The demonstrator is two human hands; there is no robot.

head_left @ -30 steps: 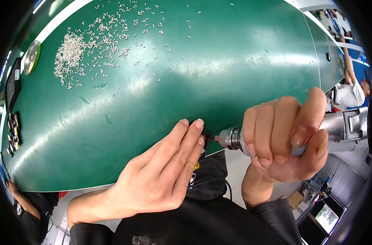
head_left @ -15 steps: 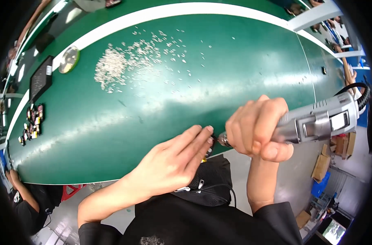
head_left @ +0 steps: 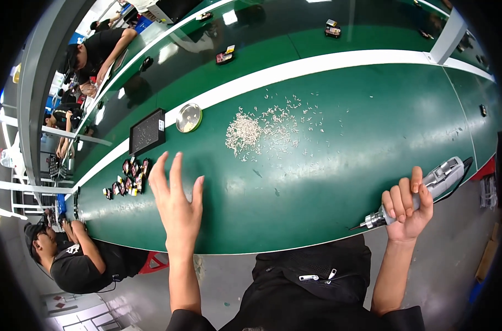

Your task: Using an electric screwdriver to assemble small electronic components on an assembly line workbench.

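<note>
1. My right hand (head_left: pixel 408 212) is closed around a grey and silver powered screwdriver (head_left: pixel 445 175), palm up, fingers curled over its barrel.
2. The screwdriver lies slantwise across my grip near the front edge of the green table (head_left: pixel 317 198), its thin bit pointing to my left; whether the tip touches the tabletop, I cannot tell.
3. My left hand (head_left: pixel 179 204) is wide open, fingers spread and thumb well out, over the left part of the table.
4. Just beyond those fingertips, to their left, lies a cluster of small black parts (head_left: pixel 134 170) with yellow and white tags; they overlap too much for me to count exactly.
5. One black tray (head_left: pixel 136 148) carries one white label (head_left: pixel 161 125), its print too small for me to read. Small pale pieces lie inside.
6. One round green-rimmed dish (head_left: pixel 198 126) sits beside the tray, with pale bits in it.
7. One heap of short pale pins (head_left: pixel 244 131) thins out to the right, too many to count.
8. I see two white zip pulls (head_left: pixel 309 277) on my one black waist pouch (head_left: pixel 345 254).
9. One co-worker (head_left: pixel 77 254) in black sits at my left.
</note>
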